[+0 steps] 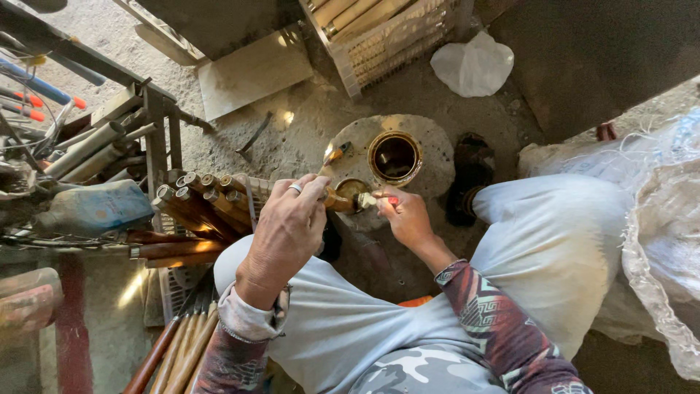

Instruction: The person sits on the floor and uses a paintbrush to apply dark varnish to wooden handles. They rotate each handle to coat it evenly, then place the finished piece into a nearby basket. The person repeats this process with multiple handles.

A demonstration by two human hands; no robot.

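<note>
Both my hands work on a small wooden stick over the round stone block.

My left hand (288, 222) has its grip closed around the brown stick (337, 201), a ring on one finger, and holds it just above the stone block (430, 164). My right hand (405, 215) pinches a small brush (367, 201) with a red tip against the end of the stick. An open tin can (394, 157) (its inside looks dark) stands on the block, just behind the stick. A bundle of brown sticks (200, 208) lies to my left, near my knee.
</note>
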